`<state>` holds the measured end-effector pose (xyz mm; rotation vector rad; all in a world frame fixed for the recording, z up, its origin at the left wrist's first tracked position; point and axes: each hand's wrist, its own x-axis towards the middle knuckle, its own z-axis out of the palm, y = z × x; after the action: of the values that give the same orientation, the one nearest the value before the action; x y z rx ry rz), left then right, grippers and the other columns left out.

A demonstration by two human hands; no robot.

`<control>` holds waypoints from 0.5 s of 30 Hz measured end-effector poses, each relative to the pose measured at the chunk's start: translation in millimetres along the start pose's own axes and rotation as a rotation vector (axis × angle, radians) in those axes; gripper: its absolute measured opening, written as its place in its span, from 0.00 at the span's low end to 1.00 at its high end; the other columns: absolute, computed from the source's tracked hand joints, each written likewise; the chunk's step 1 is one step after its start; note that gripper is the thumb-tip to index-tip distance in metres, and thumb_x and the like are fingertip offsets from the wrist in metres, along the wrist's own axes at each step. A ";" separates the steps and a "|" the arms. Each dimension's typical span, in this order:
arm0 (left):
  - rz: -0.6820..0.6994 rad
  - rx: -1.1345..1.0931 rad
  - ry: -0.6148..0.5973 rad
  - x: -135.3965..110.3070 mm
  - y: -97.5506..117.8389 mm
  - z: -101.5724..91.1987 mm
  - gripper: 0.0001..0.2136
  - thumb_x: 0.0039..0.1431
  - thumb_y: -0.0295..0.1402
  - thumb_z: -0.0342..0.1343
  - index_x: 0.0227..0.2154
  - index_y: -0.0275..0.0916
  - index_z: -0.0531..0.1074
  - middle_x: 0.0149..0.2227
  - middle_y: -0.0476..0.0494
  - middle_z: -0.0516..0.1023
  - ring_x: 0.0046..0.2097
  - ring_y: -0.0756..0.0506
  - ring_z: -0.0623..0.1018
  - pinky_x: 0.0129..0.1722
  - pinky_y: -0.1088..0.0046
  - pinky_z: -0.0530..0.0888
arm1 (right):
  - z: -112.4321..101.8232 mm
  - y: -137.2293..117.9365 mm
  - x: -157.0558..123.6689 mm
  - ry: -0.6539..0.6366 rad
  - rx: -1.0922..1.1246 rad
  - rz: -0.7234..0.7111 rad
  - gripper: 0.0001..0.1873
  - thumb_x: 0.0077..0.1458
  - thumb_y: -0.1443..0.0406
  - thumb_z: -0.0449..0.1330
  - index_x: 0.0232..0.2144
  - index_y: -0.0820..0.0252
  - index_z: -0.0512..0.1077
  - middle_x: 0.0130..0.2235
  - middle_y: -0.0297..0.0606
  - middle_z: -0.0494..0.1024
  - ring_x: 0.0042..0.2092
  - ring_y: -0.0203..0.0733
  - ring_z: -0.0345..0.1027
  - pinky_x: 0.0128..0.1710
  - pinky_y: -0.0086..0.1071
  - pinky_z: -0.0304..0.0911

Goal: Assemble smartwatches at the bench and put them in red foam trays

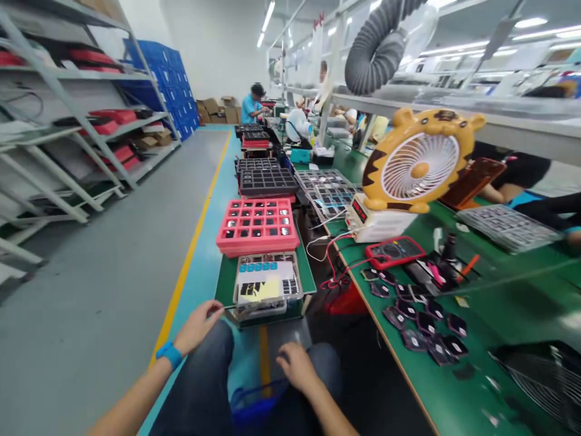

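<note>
My left hand, with a blue band on its wrist, is by the left corner of a small green stand. Its thumb and forefinger pinch a thin dark stick-like thing, whose kind I cannot make out. My right hand hangs over my right knee, fingers loosely bent and slightly apart, with nothing visible in it. In front of both hands, a clear tray on the stand carries a white sheet with blue and black stickers and a yellow slip. A pink foam tray holding small dark parts sits just behind.
On the green bench at right lie several dark watch-like parts, a red multimeter, a white power supply and a tiger-shaped fan. Black trays line up ahead. Shelving stands left; co-workers sit farther off.
</note>
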<state>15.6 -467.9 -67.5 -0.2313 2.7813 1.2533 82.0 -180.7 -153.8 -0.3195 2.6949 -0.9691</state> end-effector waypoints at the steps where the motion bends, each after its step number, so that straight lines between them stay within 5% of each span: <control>1: 0.001 -0.018 0.059 26.0 5.1 -9.3 0.21 0.47 0.53 0.54 0.32 0.40 0.75 0.38 0.37 0.83 0.43 0.35 0.81 0.49 0.55 0.78 | -10.2 0.8 23.0 0.060 0.039 -0.020 0.11 0.53 0.72 0.63 0.39 0.59 0.81 0.42 0.45 0.85 0.46 0.50 0.80 0.49 0.38 0.74; 6: 0.000 -0.134 0.308 197.0 11.3 -53.5 0.25 0.52 0.45 0.59 0.50 0.37 0.74 0.59 0.33 0.75 0.62 0.33 0.73 0.65 0.52 0.67 | -82.8 8.8 197.1 0.386 0.176 -0.097 0.20 0.63 0.61 0.57 0.55 0.61 0.74 0.55 0.51 0.79 0.57 0.54 0.73 0.59 0.48 0.68; 10: -0.113 -0.297 0.351 331.3 -13.2 -57.6 0.26 0.53 0.38 0.61 0.54 0.33 0.71 0.64 0.28 0.69 0.70 0.30 0.63 0.70 0.50 0.58 | -124.4 21.5 350.4 0.527 0.215 -0.041 0.30 0.61 0.54 0.59 0.61 0.63 0.68 0.63 0.54 0.72 0.65 0.56 0.65 0.66 0.50 0.60; 12: -0.191 -0.408 0.262 371.3 -27.1 -47.8 0.23 0.56 0.41 0.59 0.52 0.34 0.73 0.59 0.29 0.75 0.66 0.29 0.69 0.65 0.48 0.67 | -129.8 29.2 399.9 0.515 0.234 0.062 0.30 0.61 0.52 0.59 0.59 0.62 0.70 0.59 0.53 0.76 0.62 0.58 0.69 0.62 0.50 0.63; 15: -0.280 -0.554 0.094 390.9 -33.3 -35.0 0.23 0.60 0.47 0.57 0.51 0.37 0.74 0.51 0.34 0.81 0.55 0.32 0.79 0.52 0.54 0.80 | -130.5 31.9 429.5 0.461 0.287 0.235 0.26 0.62 0.51 0.56 0.56 0.59 0.72 0.50 0.49 0.82 0.54 0.57 0.76 0.55 0.48 0.69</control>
<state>-364.2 -556.4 -122.2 -0.6988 2.2899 1.9318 -367.4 -204.4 -149.1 0.3090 2.8298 -1.4762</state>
